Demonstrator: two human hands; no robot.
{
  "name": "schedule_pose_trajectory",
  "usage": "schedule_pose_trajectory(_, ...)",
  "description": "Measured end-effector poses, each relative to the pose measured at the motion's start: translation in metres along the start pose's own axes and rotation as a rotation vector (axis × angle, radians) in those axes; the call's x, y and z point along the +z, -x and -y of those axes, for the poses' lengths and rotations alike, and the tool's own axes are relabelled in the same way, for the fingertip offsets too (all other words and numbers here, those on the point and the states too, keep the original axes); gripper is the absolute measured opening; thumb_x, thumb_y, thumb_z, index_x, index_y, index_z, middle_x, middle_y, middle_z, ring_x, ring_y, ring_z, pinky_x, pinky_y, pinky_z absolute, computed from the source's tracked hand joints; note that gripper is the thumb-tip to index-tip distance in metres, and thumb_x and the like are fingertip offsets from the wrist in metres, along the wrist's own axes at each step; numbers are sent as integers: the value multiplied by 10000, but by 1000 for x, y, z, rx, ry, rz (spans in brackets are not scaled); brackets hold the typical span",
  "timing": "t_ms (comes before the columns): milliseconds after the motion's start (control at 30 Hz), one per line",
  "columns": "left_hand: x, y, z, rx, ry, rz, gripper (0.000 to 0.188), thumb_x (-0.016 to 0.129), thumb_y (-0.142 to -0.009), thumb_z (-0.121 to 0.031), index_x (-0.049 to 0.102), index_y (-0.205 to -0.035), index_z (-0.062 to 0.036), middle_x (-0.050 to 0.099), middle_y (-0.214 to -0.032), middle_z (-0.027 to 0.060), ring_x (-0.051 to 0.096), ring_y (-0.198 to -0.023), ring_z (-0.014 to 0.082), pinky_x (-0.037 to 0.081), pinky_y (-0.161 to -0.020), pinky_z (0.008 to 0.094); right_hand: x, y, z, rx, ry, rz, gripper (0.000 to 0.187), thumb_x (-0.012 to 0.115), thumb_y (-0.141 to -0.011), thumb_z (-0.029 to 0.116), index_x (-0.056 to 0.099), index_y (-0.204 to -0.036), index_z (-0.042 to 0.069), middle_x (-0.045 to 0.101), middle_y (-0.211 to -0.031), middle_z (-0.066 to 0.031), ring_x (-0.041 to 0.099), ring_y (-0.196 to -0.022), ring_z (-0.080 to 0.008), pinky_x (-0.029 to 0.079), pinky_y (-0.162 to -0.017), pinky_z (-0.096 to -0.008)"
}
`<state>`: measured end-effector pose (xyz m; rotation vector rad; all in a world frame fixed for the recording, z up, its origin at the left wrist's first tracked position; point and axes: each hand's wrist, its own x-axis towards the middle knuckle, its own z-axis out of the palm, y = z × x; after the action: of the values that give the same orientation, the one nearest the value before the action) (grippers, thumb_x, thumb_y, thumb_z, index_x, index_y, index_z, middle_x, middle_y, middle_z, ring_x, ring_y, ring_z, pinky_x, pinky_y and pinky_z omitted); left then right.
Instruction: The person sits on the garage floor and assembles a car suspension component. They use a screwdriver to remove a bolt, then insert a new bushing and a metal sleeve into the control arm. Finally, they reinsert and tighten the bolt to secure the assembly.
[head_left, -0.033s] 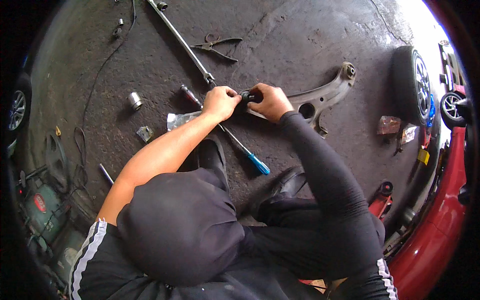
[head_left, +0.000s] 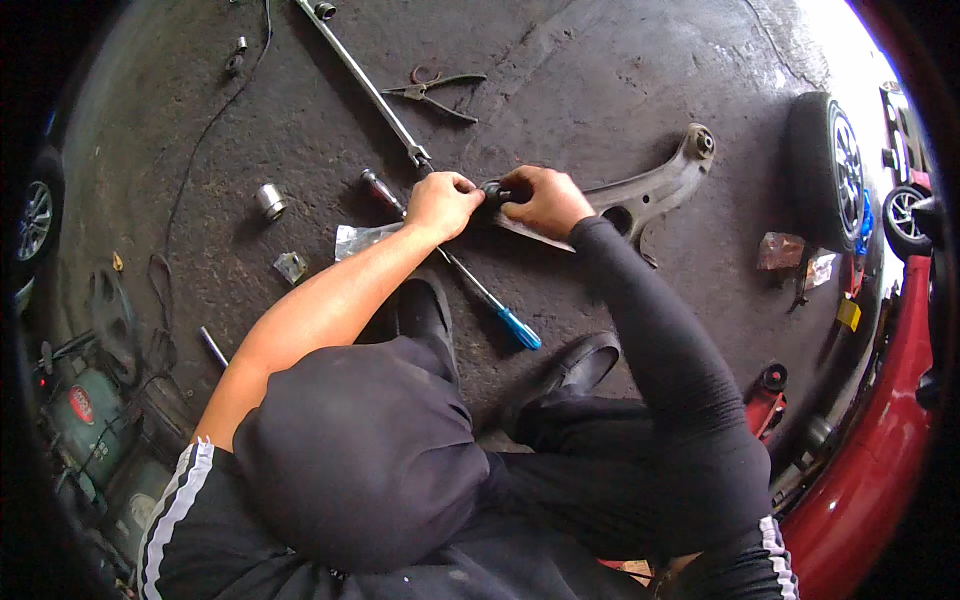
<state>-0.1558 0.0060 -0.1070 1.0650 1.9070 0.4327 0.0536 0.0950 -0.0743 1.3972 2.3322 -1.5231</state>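
A grey metal suspension control arm (head_left: 655,195) lies on the dark floor, its bushing end at the far right. Around the black round joint (head_left: 493,194) at its left end, both hands meet. My left hand (head_left: 446,206) is closed, thumb and fingertips pinched against the joint's left side. From the right, my right hand (head_left: 548,204) curls its fingers and thumb about the same joint. Fingers partly cover it, so any smaller piece there cannot be made out. A blue-handled screwdriver (head_left: 517,327) and a dark-red-handled one (head_left: 381,191) lie near my left hand.
A long silver bar (head_left: 365,92) and pliers (head_left: 430,94) lie beyond my hands. Left are a socket (head_left: 270,201), clear plastic bag (head_left: 360,240) and cable (head_left: 205,130). A wheel (head_left: 828,170), red jack (head_left: 768,402) and red car panel (head_left: 875,410) stand right.
My right hand has shifted slightly right and turned, and its sleeved forearm and elbow have swung right, covering more of the control arm. My left hand stays in place.
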Motion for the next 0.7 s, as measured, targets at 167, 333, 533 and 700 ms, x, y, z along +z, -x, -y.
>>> schedule_pose_trajectory(167, -2, -2, -8, -74, -8, 33, 331, 847, -964, -301, 857, -1134, -18, 858, -946, 145, 838, -917, 238, 634, -883, 370, -30, -20, -26, 308, -455, 247, 373, 782, -1023, 186, 784, -1305, -59, 843, -1144, -159, 816, -922, -197, 676, -870, -353)
schedule_pose_trajectory(333, -7, -2, -9, -54, 62, 40, 371, 860, -973, -316, 844, -1159, 5, 864, -1020, 155, 834, -955, 232, 630, -899, 373, -29, -34, -40, 259, -348, 331, 345, 770, -1076, 194, 777, -1273, -89, 840, -1088, -167, 821, -897, -210, 681, -821, -349)
schedule_pose_trajectory(533, -8, 3, -12, -133, 124, 131, 609, 901, -973, -438, 779, -1271, 80, 848, -1122, 201, 818, -1034, 245, 629, -922, 373, -30, -32, -41, 238, -435, 338, 350, 804, -1057, 265, 819, -1225, -41, 860, -1044, -144, 830, -869, -200, 663, -838, -366)
schedule_pose_trajectory(700, -3, 4, -19, -161, 153, 99, 529, 913, -953, -392, 795, -1199, 62, 854, -1063, 214, 847, -979, 277, 653, -886, 395, -33, -39, -36, 141, -192, 382, 314, 760, -1087, 242, 811, -1217, -39, 857, -1020, -168, 835, -878, -212, 657, -808, -381)
